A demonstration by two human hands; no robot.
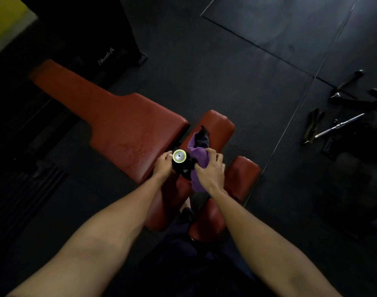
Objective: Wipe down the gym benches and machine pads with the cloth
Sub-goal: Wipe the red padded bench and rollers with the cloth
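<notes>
A red gym bench [119, 116] stretches from the upper left to the centre, its long back pad wet with droplets. The red seat pad [217, 127] and red roller pads [243, 174] lie beside it. My left hand [162, 166] grips a spray can [179, 156], seen from its metal end, over the bench's near edge. My right hand [209, 170] holds a bunched purple cloth [197, 155] with a dark piece of fabric in it, close against the can. The can's body is hidden.
Black rubber floor mats [258, 61] surround the bench. Cable handles, a metal bar and straps [342, 123] lie on the floor at the right. A dark machine base [110, 50] stands behind the bench, and a dark frame runs along the left.
</notes>
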